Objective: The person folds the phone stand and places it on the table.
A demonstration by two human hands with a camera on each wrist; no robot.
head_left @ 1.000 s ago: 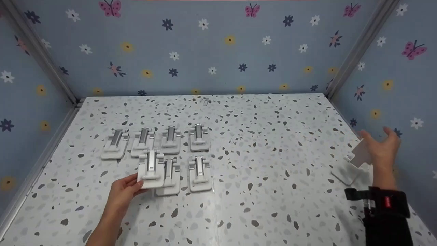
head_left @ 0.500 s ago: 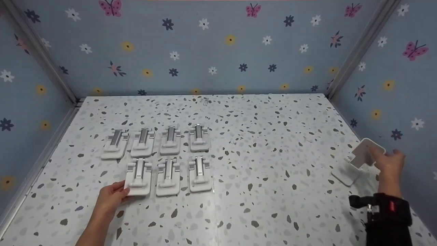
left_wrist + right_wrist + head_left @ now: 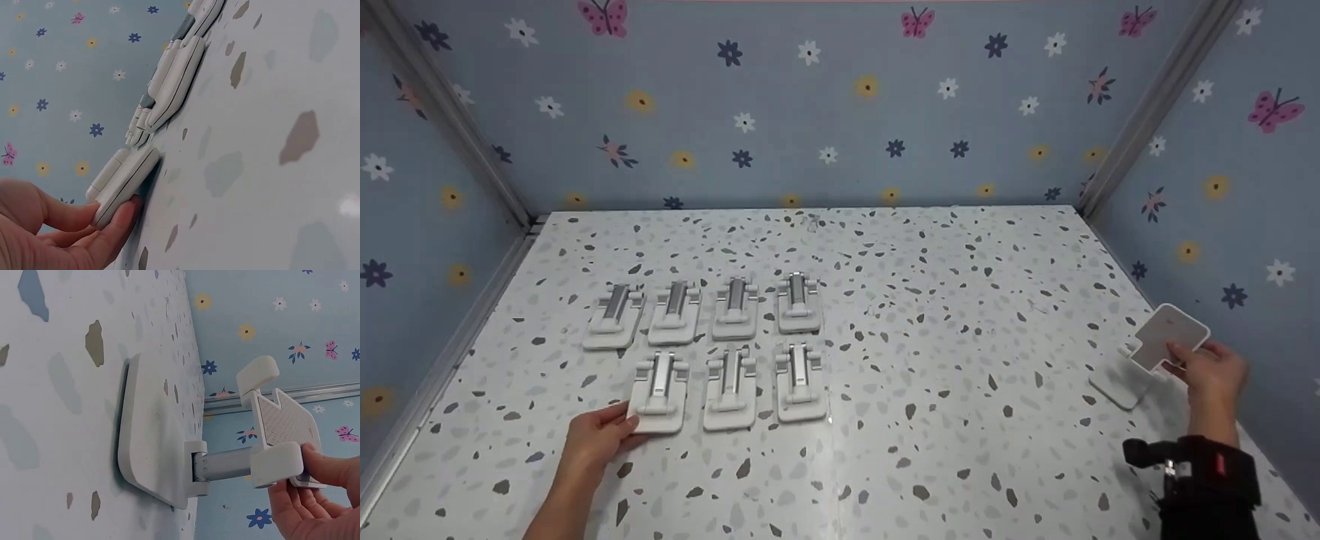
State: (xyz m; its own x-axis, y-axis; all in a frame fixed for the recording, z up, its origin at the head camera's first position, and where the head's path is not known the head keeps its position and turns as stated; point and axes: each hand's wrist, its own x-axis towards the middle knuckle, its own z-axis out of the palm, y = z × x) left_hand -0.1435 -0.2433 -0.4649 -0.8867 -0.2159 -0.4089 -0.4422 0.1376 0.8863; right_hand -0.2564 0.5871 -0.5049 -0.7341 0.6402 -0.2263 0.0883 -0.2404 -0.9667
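My left hand (image 3: 596, 439) pinches the near left corner of a folded white phone stand (image 3: 658, 394). In the left wrist view, the thumb lies on top of this stand (image 3: 125, 183) and fingers are beneath, with its near edge raised off the table. Over on the right, my right hand (image 3: 1216, 375) grips the upper plate of an unfolded phone stand (image 3: 1170, 337). The right wrist view shows that stand's base (image 3: 154, 433) on the table, its grey arm (image 3: 228, 464) extended and the ridged plate (image 3: 287, 424) between thumb and fingers.
Two folded phone stands (image 3: 730, 390) lie right of the left hand's stand, in the front row. Behind them is a back row of several more (image 3: 735, 307). Patterned blue panels (image 3: 840, 112) border the speckled table (image 3: 945, 360) at the back and sides.
My left hand has moved its folded stand left and down, to the front row's left end. My right hand's fingers, spread earlier, now close on the upper plate of the unfolded stand.
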